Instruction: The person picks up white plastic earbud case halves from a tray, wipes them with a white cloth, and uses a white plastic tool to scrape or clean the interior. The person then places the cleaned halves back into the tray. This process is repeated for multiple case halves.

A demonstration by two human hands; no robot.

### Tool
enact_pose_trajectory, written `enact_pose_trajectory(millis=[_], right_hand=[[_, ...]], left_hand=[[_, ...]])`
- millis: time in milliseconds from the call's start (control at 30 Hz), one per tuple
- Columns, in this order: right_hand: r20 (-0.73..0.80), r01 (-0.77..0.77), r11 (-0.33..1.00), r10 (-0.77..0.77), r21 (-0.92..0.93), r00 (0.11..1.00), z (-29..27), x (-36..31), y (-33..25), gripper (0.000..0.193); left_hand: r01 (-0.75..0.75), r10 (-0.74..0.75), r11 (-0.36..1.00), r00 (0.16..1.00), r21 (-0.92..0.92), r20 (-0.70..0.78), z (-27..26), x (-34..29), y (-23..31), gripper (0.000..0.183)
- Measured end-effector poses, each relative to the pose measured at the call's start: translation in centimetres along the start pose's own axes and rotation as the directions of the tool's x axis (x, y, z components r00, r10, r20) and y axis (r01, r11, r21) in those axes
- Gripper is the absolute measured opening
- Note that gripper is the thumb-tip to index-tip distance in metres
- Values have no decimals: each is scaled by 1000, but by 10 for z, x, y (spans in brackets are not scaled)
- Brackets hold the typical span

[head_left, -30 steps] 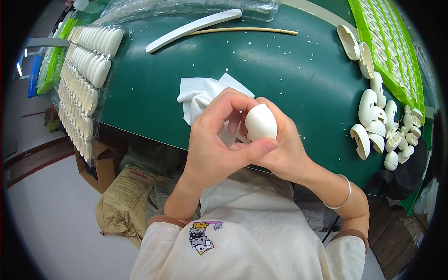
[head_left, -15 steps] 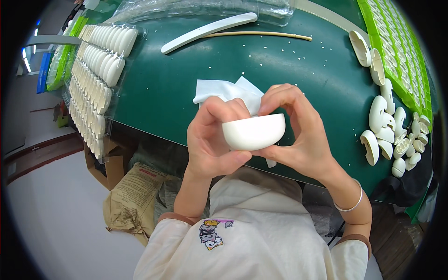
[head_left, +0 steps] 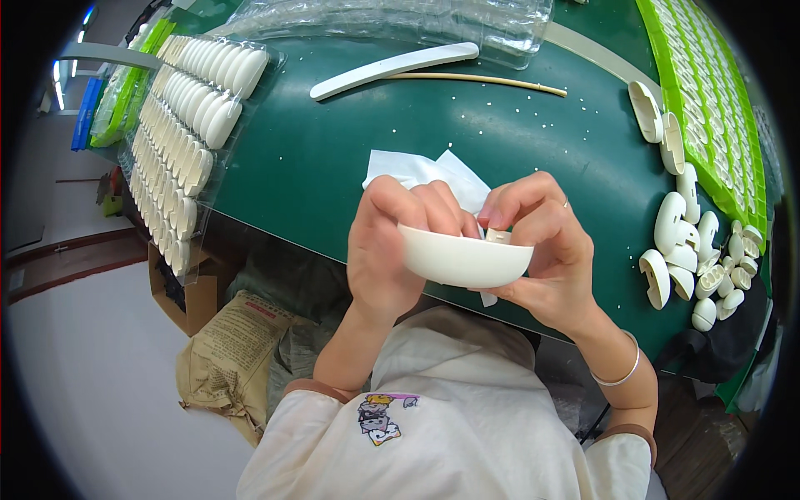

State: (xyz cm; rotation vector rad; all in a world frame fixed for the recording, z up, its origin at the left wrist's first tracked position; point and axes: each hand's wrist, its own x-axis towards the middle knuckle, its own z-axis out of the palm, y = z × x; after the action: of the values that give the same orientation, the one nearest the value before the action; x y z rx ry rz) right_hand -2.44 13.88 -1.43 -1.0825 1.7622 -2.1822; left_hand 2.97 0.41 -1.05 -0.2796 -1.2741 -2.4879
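The white oval shell sits clamped between 2 hands (left hand, right hand), fingers curled over its far rim, above the green bench.

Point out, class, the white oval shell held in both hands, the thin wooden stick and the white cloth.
White oval shell (head_left: 462, 260): head view, middle of its outer wall.
Thin wooden stick (head_left: 492, 80): head view, mid-length.
White cloth (head_left: 412, 171): head view, upper fold.
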Motion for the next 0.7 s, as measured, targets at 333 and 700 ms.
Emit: enact_pose_trajectory(millis=[333, 700], right_hand=[[4, 125, 992, -125, 6, 992, -6, 1, -2, 31], [-10, -30, 983, 33, 183, 999, -10, 0, -7, 31]], left_hand=[[203, -208, 977, 974, 66, 91, -11, -3, -14, 42], [239, -266, 954, 954, 181, 137, -5, -10, -12, 40]])
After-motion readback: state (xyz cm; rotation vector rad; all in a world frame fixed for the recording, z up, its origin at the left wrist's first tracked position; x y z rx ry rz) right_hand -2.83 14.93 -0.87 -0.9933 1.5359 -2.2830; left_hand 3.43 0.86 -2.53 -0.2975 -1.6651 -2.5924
